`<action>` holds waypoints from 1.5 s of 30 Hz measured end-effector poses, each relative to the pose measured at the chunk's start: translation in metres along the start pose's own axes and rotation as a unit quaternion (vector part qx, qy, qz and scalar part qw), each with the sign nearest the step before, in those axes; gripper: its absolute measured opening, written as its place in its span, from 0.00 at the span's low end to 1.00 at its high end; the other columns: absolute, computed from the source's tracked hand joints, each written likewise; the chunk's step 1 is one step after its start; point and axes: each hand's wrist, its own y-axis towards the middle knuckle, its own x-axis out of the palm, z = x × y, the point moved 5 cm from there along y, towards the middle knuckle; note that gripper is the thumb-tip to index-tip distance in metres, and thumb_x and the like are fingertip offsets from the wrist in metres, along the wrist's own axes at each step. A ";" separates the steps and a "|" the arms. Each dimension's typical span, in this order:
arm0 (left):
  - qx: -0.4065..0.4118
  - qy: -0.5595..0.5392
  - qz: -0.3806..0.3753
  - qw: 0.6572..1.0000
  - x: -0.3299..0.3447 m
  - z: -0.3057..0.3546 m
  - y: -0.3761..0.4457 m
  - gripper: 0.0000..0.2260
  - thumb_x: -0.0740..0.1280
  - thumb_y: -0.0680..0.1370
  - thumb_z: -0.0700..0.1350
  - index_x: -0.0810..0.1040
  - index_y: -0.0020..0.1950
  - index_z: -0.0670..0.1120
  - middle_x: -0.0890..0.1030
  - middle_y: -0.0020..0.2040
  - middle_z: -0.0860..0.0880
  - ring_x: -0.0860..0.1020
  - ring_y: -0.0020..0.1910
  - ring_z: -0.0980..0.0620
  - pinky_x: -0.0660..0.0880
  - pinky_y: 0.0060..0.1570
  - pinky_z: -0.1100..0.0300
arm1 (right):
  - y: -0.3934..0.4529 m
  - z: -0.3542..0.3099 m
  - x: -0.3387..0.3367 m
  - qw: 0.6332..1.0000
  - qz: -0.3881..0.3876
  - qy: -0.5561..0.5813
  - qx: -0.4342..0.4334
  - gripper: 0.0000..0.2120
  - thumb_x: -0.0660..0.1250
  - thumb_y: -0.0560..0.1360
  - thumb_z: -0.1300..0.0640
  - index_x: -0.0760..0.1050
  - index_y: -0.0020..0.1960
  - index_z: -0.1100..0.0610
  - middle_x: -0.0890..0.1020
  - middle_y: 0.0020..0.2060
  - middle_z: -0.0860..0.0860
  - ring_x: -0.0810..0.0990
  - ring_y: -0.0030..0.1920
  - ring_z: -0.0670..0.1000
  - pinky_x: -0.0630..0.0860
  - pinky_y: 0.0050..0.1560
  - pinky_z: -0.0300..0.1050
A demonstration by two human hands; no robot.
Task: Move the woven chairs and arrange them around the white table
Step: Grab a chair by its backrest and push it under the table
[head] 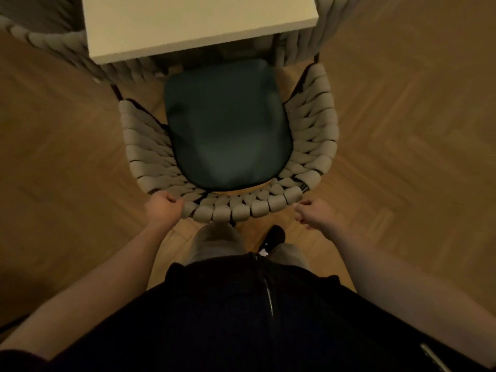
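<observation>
A woven chair (316, 130) with a dark green cushion (228, 124) stands right in front of me, its seat front tucked under the edge of the white table (198, 22). My left hand (162, 209) sits on the left end of the chair's curved back rim, fingers curled over the weave. My right hand (311, 212) hangs just off the right end of the rim, fingers loosely curled and holding nothing, with a small gap to the chair.
A second woven chair (53, 47) curves along the table's left side and a third woven chair (303, 38) stands at its right corner. Herringbone wood floor (402, 116) spreads on both sides. My legs and a dark shoe (275, 234) are close behind the chair.
</observation>
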 end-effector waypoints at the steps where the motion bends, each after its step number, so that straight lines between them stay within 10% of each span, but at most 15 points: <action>1: -0.036 -0.040 0.030 0.998 0.000 -0.004 -0.006 0.06 0.69 0.80 0.44 0.78 0.47 0.41 0.80 0.45 0.45 0.78 0.48 0.44 0.72 0.46 0.56 | 0.005 0.000 -0.007 1.000 0.013 0.009 0.005 0.14 0.64 0.82 0.46 0.77 0.57 0.56 0.84 0.47 0.55 0.84 0.50 0.58 0.82 0.55 0.58; 6: -0.259 -0.337 0.051 0.904 0.028 -0.034 -0.020 0.16 0.69 0.79 0.43 0.72 0.64 0.40 0.79 0.55 0.43 0.81 0.54 0.41 0.82 0.53 0.45 | 0.031 -0.002 -0.028 0.986 0.028 0.153 0.065 0.20 0.64 0.82 0.46 0.70 0.68 0.55 0.80 0.56 0.54 0.83 0.50 0.55 0.83 0.49 0.54; 11: -0.282 -0.493 0.028 0.822 0.045 -0.026 -0.014 0.21 0.64 0.82 0.36 0.68 0.75 0.44 0.76 0.65 0.43 0.79 0.61 0.40 0.82 0.53 0.43 | 0.052 -0.017 -0.032 0.970 0.026 0.232 0.069 0.09 0.65 0.82 0.55 0.73 0.61 0.56 0.82 0.55 0.56 0.84 0.51 0.56 0.82 0.41 0.48; 27: -0.288 -0.494 0.068 0.817 0.021 -0.009 0.026 0.21 0.66 0.82 0.36 0.69 0.75 0.41 0.77 0.68 0.40 0.81 0.60 0.40 0.83 0.50 0.46 | 0.083 -0.049 -0.035 0.966 0.086 0.241 0.032 0.06 0.67 0.82 0.56 0.74 0.46 0.54 0.83 0.52 0.58 0.85 0.48 0.57 0.83 0.42 0.49; 45: -0.269 -0.541 -0.006 0.797 0.044 0.004 0.001 0.22 0.67 0.82 0.39 0.68 0.75 0.42 0.78 0.64 0.42 0.82 0.55 0.41 0.81 0.56 0.45 | 0.073 -0.051 -0.044 0.993 0.074 0.091 -0.017 0.12 0.70 0.79 0.52 0.70 0.58 0.53 0.82 0.51 0.54 0.87 0.42 0.53 0.82 0.36 0.45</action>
